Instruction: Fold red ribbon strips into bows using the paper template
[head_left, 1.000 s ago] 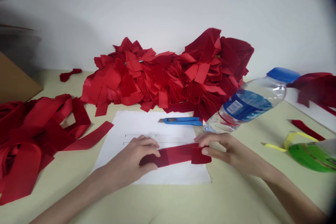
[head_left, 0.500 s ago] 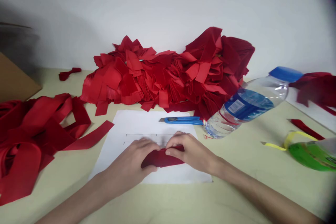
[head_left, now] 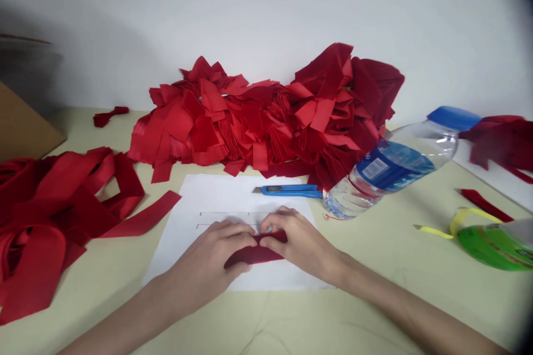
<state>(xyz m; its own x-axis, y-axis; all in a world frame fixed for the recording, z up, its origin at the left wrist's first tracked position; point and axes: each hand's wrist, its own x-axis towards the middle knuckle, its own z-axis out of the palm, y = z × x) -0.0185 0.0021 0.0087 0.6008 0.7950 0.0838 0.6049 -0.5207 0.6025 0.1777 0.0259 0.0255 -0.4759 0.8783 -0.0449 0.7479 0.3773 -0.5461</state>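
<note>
A short piece of dark red velvet ribbon (head_left: 256, 254) lies over a white paper sheet (head_left: 179, 222) with ruled black lines. My left hand (head_left: 216, 255) grips its left end, thumb below and fingers above. At its upper edge, my right hand (head_left: 293, 238) pinches the ribbon between thumb and curled fingers. The fingertips of both hands nearly meet near the ribbon's middle. Just beyond them on the paper rests a blue utility knife (head_left: 289, 191), a bit of its blade showing at the left.
A large heap of cut red ribbon pieces (head_left: 250, 127) stands against the wall. Long loops of red ribbon (head_left: 62, 205) lie at left, near a cardboard box (head_left: 25, 125). On the right are a water bottle (head_left: 375, 172), a green-labelled bottle (head_left: 495, 244) and a yellow strip (head_left: 435, 231).
My right hand has shifted slightly left along the ribbon, and my left fingertips have moved a little to the right. Everything else stays where it was.
</note>
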